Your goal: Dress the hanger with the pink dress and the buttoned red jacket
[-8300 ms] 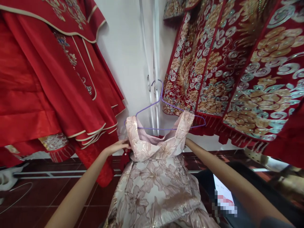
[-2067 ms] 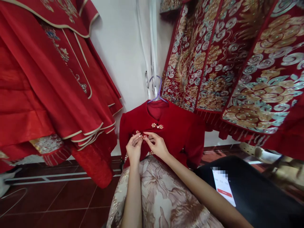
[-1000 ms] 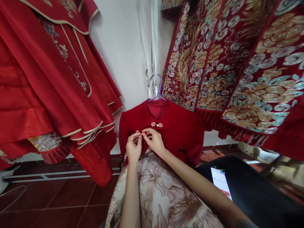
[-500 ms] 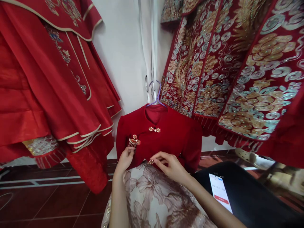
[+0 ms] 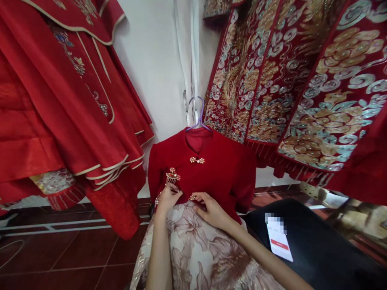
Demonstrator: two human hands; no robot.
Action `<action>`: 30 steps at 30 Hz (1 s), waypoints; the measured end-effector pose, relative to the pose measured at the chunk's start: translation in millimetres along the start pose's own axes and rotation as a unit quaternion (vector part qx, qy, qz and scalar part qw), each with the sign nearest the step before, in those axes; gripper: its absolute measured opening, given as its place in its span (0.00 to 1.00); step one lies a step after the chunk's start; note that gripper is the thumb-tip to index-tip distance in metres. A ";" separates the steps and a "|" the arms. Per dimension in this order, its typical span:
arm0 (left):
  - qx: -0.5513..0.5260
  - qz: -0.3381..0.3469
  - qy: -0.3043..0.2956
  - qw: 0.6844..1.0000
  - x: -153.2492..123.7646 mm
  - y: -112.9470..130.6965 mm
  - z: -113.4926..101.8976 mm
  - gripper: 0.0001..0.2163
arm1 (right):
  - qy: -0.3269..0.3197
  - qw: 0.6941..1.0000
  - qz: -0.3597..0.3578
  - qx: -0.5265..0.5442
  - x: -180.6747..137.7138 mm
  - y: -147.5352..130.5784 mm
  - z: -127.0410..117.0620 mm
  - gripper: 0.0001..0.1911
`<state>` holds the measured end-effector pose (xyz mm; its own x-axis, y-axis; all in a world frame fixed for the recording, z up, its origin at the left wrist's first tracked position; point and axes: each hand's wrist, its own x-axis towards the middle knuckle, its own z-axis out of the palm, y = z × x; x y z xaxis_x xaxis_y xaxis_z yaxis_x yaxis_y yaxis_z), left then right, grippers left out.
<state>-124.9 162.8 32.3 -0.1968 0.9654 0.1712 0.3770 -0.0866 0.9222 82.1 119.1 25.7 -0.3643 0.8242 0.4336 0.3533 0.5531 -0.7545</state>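
A short red jacket (image 5: pixel 220 169) hangs on a purple hanger (image 5: pixel 198 114) against the white wall, over a pink floral brocade skirt (image 5: pixel 199 253). Pearl knot buttons close it at the collar (image 5: pixel 197 160) and a tasselled one sits lower left (image 5: pixel 172 176). My left hand (image 5: pixel 167 198) pinches the jacket's lower front edge, fingers closed. My right hand (image 5: pixel 211 208) pinches a small pearl button (image 5: pixel 192 197) at the hem, just right of the left hand.
Plain red gowns with cream piping (image 5: pixel 69 117) hang at the left. Heavily embroidered red and gold robes (image 5: pixel 296 88) hang at the right. A phone (image 5: pixel 278 237) lies on a black surface (image 5: pixel 326 249) at lower right. Dark red floor tiles (image 5: pixel 60 257) lie below.
Both hands dropped from the tasselled button at mid-chest to the jacket's hem button. Much earlier, the pink dress hung bare on the hanger without the red jacket.
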 end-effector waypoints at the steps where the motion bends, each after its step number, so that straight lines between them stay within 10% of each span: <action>1: 0.009 0.006 0.005 1.000 0.3 0.2 4.1 0.13 | 0.003 1.000 -0.001 0.000 1.0 1.2 1.3 0.18; 25: -0.054 0.045 -0.052 0.996 -0.8 -1.3 -11.1 0.13 | -0.048 0.986 0.064 0.148 48.7 -32.0 13.6 0.09; 30: -0.059 0.043 -0.034 0.997 2.6 -9.0 -8.8 0.11 | 0.022 0.985 0.078 0.152 68.8 -20.6 29.9 0.09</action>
<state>-136.7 163.9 27.4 -0.1048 0.9673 0.2310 0.2801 -0.1942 0.9401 24.1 160.8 56.4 -0.2863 0.9046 0.3158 0.1250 0.3620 -0.9238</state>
